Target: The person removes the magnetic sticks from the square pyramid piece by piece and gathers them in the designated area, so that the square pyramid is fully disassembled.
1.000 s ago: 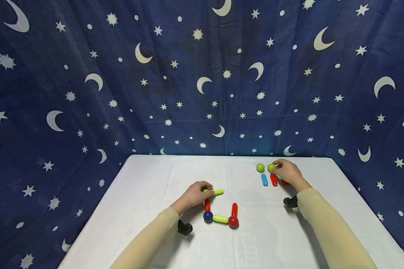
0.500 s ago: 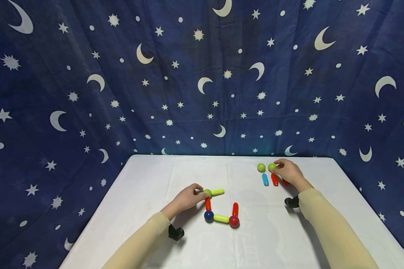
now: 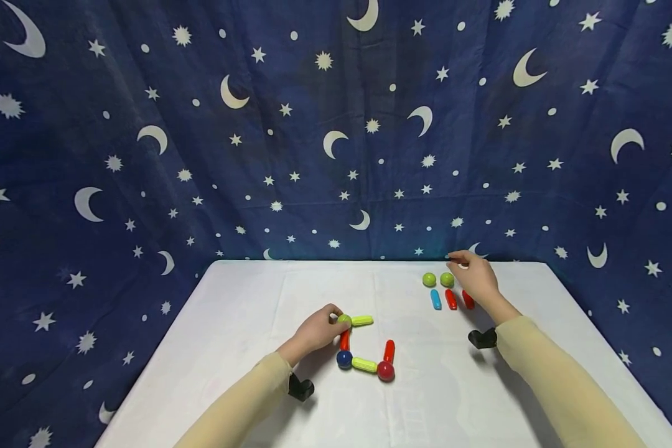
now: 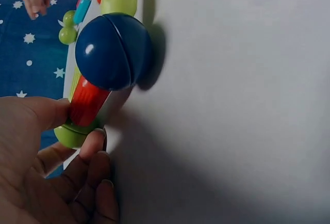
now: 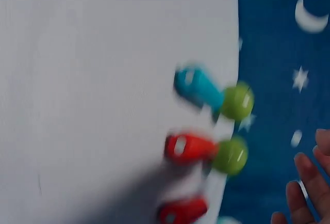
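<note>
Currently, in the centre of the head view, the left hand (image 3: 316,330) pinches a green ball (image 3: 344,320) between thumb and fingers; its left wrist view shows the thumb tip beside the red rod (image 3: 345,340) and fingers against the ball's far side. So the ball lies at the fingertips, with a yellow-green rod (image 3: 362,321) pointing right from it. The red rod runs down to a dark blue ball (image 3: 344,359), then a second yellow-green rod (image 3: 364,364), a red ball (image 3: 386,371) and an upright-pointing second red rod (image 3: 389,351).

At upper right, the right hand (image 3: 475,278) grasps nothing, thumb and fingers parted just beside a third green ball (image 3: 447,280). Left of that sits a second green ball (image 3: 429,280); below are a blue rod (image 3: 436,299), a third red rod (image 3: 450,299) and a fourth red rod (image 3: 468,299).
</note>
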Action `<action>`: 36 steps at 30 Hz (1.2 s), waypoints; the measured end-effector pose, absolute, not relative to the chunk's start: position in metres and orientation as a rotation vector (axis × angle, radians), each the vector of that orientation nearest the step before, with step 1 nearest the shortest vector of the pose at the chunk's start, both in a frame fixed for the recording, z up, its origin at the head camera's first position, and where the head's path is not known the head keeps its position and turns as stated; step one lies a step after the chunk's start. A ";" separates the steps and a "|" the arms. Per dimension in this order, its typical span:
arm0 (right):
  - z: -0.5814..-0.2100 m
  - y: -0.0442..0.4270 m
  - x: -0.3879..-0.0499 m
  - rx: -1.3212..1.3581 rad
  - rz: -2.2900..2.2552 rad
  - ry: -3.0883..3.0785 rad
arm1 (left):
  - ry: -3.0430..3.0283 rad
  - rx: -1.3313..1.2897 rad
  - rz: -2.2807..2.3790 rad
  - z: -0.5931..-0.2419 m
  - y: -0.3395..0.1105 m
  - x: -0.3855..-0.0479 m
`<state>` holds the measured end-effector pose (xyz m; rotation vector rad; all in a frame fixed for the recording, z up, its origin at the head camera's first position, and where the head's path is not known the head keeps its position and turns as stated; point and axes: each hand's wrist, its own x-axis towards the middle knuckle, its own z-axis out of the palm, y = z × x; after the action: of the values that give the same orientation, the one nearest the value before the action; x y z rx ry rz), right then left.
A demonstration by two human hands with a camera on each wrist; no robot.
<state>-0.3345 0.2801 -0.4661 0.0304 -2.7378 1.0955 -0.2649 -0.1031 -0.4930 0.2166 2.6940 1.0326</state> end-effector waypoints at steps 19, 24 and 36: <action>-0.499 0.155 -0.296 0.539 1.157 -3.109 | 2.626 0.430 0.930 -0.483 -0.070 -0.292; -0.501 0.150 -0.296 0.528 1.098 -3.113 | 2.655 0.421 0.912 -0.483 -0.067 -0.292; -0.505 0.149 -0.297 0.555 0.987 -3.106 | 2.665 0.398 0.934 -0.486 -0.067 -0.291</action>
<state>-0.2970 0.1489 -0.5050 0.5549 -3.1056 0.9875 -0.2911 -0.0671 -0.4864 0.3981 2.6649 0.9343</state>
